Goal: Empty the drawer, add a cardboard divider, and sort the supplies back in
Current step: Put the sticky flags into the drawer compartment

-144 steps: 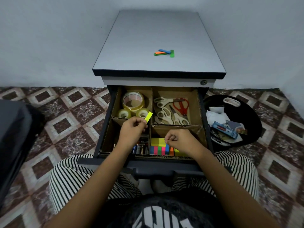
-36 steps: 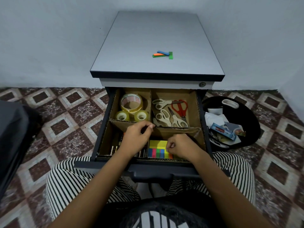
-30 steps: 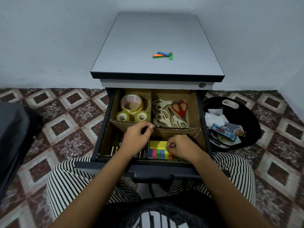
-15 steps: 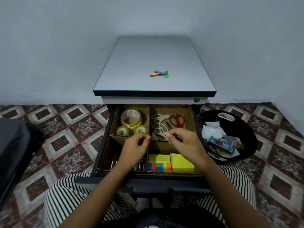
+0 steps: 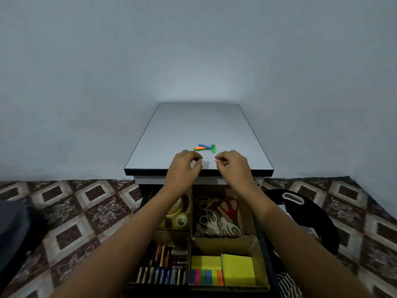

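Over the cabinet top, beyond the sorted drawer, the left hand and right hand hover curled, thumbs meeting forefingers, nothing visible pinched; the strips lie just farther, between them, mostly lengthwise left-right, roughly equally near either

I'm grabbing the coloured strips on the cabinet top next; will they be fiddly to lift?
Probably: the coloured strips look thin and flat on the smooth cabinet top, so pinching an edge may be hard. They look light and likely floppy. They overlap, so some may lift together.
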The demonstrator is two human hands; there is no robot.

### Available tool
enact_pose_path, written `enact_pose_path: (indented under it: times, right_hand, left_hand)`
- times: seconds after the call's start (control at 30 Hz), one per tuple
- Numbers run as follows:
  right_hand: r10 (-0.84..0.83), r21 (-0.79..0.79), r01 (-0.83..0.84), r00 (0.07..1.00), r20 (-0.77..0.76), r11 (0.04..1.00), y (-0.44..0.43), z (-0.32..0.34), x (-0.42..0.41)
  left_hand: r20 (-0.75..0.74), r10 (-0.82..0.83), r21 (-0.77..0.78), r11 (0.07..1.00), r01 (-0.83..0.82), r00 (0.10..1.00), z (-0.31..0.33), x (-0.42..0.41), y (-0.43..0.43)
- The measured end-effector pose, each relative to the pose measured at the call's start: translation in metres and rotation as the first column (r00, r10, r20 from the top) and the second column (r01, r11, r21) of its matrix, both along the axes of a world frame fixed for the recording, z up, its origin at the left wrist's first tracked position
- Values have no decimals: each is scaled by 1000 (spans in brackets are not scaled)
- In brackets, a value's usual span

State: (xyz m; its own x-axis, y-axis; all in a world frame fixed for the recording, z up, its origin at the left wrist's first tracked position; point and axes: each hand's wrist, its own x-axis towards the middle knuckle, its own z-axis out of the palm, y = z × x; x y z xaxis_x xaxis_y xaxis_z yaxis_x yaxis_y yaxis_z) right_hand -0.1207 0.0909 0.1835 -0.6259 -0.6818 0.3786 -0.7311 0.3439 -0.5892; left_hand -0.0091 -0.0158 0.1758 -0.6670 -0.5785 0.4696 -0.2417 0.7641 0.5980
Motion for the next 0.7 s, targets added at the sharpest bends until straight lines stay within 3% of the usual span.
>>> enact_pose_path:
  times: [0.17,0.43,0.7]
  right_hand:
    - [-36,136,47,996,-84,990,-21,-5,-22]
    - [47,399,63,965,-259,915,-40,-7,-35]
    - [-24,343,108,970,-242,933,-35,0,-43]
  left_hand:
    - [105,46,-31,999,-43,993,3,-30,-22]
    - [350,166,-42,986,-162,922,-3,-55,-44]
    - [333,210,36,971,-235,919,-2,-61,-44]
